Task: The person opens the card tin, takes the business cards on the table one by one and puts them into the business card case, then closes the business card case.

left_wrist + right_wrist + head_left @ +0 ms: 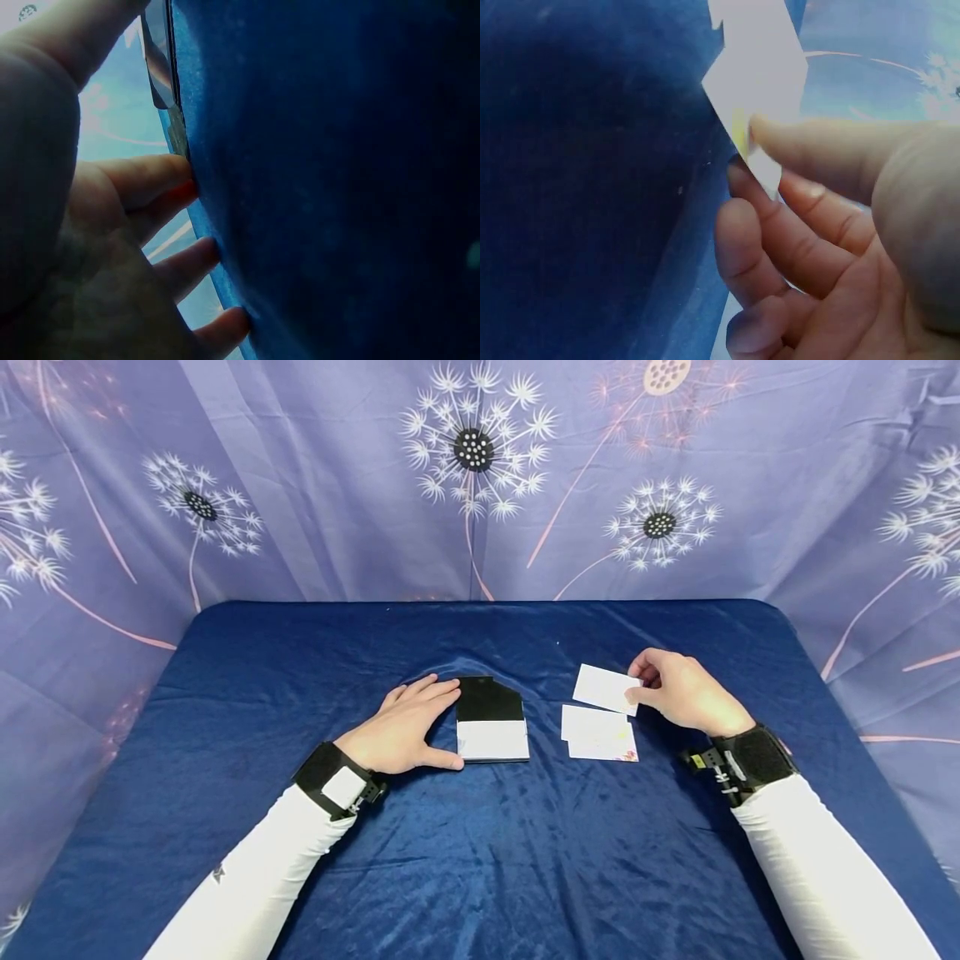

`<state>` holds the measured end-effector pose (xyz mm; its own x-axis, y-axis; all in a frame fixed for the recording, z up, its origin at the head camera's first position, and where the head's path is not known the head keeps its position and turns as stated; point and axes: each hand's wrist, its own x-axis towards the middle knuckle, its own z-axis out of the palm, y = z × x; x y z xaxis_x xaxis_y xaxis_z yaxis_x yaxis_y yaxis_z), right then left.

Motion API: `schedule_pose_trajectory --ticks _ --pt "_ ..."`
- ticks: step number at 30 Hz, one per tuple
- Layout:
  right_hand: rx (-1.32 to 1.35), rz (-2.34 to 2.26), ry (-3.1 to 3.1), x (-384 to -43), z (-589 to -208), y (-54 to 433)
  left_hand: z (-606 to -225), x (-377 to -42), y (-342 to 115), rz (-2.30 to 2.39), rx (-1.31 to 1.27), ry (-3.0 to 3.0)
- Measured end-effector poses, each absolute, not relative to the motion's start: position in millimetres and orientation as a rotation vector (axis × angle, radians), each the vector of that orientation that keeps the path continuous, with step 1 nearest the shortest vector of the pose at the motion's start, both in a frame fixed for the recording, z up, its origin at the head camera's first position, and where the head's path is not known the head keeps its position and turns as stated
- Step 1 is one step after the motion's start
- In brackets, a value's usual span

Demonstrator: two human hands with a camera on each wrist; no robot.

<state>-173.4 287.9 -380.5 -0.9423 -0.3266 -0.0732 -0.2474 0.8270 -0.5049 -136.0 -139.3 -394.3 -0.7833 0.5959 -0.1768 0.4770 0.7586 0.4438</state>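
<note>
A small black box (487, 700) lies on the blue cloth, a white card (492, 740) showing across its near half. Spread along the box's left side is my left hand (405, 727); its thumb and index finger touch that edge, and the other fingertips (225, 330) rest on the cloth. My right hand (686, 693) pinches a white card (603, 687) by its right end, between thumb (780, 139) and fingers. Just below the held card lie two overlapping cards, an upper white card (588, 722) and a lower card (600, 749) with a floral corner.
The dark blue cloth (465, 868) covers the whole table and has slight wrinkles. Behind it hangs a lilac curtain (337, 485) with a dandelion print. A black strap with a device sits on each wrist.
</note>
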Motion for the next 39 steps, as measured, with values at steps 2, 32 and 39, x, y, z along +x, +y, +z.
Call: schedule_pose_trajectory --ticks 2,32,39 --pt "-0.466 -0.798 2.844 -173 -378 289 -394 -136 -139 0.546 0.833 2.651" --pt "-0.505 -0.970 2.826 -176 -353 253 -394 -139 -140 0.526 0.832 2.646" --pt "-0.554 -0.986 2.826 -179 -353 234 -394 -138 -140 0.528 0.824 2.648"
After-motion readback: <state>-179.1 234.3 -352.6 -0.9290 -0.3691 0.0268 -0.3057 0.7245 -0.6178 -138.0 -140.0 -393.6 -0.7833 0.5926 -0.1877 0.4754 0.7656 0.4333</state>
